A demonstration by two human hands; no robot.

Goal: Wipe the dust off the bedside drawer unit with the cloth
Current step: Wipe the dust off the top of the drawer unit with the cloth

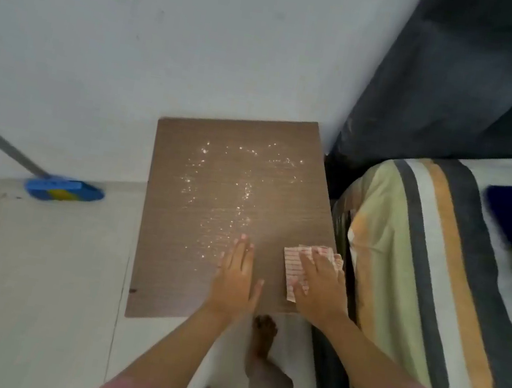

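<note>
Pressing flat with straight fingers, the right hand is lying on a pale cloth with a thin red grid, which is sitting on the near right corner of the brown wood-grain top of the bedside drawer unit; the hand is covering much of the cloth, so its full outline is hard to make out, and nothing shows the fingers curling round it. Beside it, the left hand is resting open on the top, palm down, fingers straight, gripping nothing. Whitish specks of dust are glinting across the middle and far part of the top (only the top is showing; the drawers themselves are hidden from this angle). Just right of the unit, a bed with a striped sheet is running out of the frame. Against the white wall on the left, a blue broom head is standing on the floor, its grey handle cut off by the edge. Below the unit, bare feet are partly showing, blurred.
</note>
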